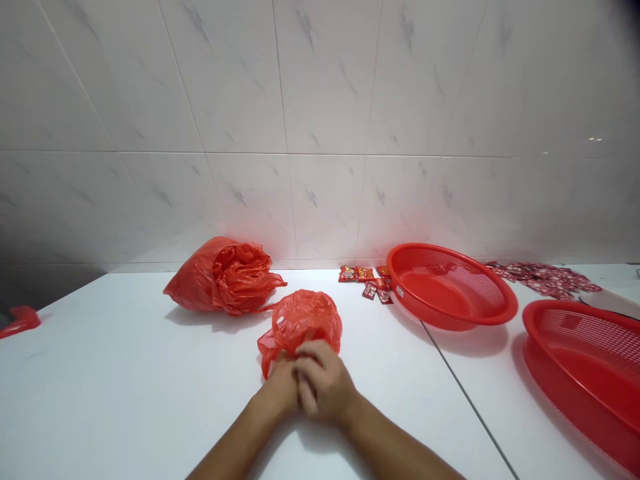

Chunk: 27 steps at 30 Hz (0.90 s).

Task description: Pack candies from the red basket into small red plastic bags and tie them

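Note:
Near the middle of the white table, a thin red plastic bag [307, 313] lies puffed and crumpled in front of my two hands. My right hand [325, 383] has curled fingers closed on the bag's near edge, where the plastic is bunched. Crossing close beside it, my left hand [284, 383] reaches into the bunched plastic and touches the bag. Its fingers are hidden behind my right hand and the bag. Just behind to the left sits a fuller red bag [200, 277] stuffed with crumpled red plastic bags [245, 270].
Several small red packets [367, 275] lie by the tiled wall [325, 207]. At right stand a red plastic colander [450, 320] and a second red colander [565, 373]. Behind them spreads a pile of red-and-white packets [545, 279]. A red plastic scrap [23, 321] shows at far left.

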### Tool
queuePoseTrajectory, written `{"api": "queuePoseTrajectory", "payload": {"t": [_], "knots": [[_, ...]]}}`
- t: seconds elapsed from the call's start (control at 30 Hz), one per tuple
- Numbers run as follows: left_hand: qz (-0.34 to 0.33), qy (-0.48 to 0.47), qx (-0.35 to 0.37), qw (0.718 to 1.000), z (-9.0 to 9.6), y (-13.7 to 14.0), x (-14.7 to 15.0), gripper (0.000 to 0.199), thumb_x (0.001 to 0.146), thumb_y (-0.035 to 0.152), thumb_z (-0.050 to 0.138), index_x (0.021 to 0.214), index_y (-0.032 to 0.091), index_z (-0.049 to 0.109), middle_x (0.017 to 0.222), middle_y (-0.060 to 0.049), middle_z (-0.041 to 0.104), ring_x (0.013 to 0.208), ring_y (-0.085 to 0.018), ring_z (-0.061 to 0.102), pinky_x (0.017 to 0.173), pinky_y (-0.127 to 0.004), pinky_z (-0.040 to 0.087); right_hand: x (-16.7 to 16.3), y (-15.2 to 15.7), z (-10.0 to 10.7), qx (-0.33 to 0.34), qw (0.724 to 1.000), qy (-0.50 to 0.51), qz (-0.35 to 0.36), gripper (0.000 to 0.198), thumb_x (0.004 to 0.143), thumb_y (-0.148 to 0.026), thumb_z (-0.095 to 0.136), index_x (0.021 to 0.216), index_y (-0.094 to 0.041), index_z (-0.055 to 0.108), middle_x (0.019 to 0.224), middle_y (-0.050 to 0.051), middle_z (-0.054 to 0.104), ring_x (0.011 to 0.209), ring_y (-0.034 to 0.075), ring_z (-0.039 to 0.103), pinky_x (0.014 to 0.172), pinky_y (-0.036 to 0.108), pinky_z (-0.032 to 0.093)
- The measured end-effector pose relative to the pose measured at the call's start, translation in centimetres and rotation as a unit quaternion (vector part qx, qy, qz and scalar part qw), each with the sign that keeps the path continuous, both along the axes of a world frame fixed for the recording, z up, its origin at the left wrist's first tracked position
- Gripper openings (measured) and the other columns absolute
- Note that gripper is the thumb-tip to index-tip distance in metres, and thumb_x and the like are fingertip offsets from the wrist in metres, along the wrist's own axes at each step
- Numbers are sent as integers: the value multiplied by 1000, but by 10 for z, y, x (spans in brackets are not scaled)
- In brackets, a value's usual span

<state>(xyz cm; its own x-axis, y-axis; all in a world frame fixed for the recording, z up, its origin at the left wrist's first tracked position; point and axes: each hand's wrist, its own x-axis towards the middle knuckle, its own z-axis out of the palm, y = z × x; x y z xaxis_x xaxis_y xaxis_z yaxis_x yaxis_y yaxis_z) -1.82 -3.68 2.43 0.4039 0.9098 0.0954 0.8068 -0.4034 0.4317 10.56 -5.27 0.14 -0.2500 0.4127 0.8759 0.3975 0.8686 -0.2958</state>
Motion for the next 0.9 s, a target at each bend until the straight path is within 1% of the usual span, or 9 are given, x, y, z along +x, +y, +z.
{"api": "queuePoseTrajectory", "payload": {"t": [0.07,0.13,0.23,0.3,0.4,0.5,0.57,0.77,0.9], "knots": [[-65,14,2,998,3,-1,-1,48,75,36,76,122,26,73,131,-11,72,128,-36,61,115,-47,44,17,14,3,-93,988,-40,-119,35,89,-17,53,120,-17,69,132,19,60,125,33,57,105,52,52],[-96,34,20,995,5,-1,0,49,81,46,74,125,25,74,147,-11,64,147,-40,45,125,-55,30,37,24,5,-224,939,-104,-241,45,93,-20,54,137,-16,65,137,22,56,131,39,53,108,59,47],[-70,41,23,996,5,1,3,45,104,45,42,90,23,78,119,-12,76,143,-34,51,121,-53,37,61,31,6,-380,848,-166,-331,52,97,-25,56,148,-14,57,127,23,61,119,40,61,97,54,53],[-5,30,4,1000,4,5,3,60,109,33,25,71,21,70,92,-11,76,112,-29,70,102,-45,52,70,33,6,-409,824,-188,-344,48,97,-27,57,143,-14,60,126,23,62,113,40,64,90,50,55],[65,33,2,997,4,12,-1,48,103,21,32,65,19,62,88,-12,73,83,-25,71,85,-42,55,73,34,5,-376,853,-167,-321,39,93,-22,63,131,-13,68,120,22,67,107,39,67,84,48,57],[40,37,28,998,2,16,-6,19,87,12,51,75,19,64,100,-12,74,99,-28,69,95,-42,51,68,33,5,-281,927,-131,-210,30,92,-13,62,119,-17,76,112,15,72,106,31,67,92,42,56],[-2,29,43,999,-2,15,-6,22,79,10,57,94,19,68,108,-11,73,109,-30,66,102,-44,48,60,31,5,-240,952,-138,-131,29,94,-11,58,112,-22,78,113,7,74,107,24,67,96,34,55],[-45,13,-11,999,-12,9,-3,46,76,14,59,121,20,66,131,-13,69,129,-32,59,112,-44,44,50,32,-1,-268,953,-118,-72,38,89,-5,55,119,-19,75,121,9,72,112,23,67,99,33,54],[0,12,-43,999,-12,13,-10,72,77,12,58,148,18,52,148,-14,61,140,-30,54,116,-41,42,69,32,-1,-381,907,-141,-115,52,83,-11,65,134,-19,66,124,11,72,114,28,69,97,37,53]]}}
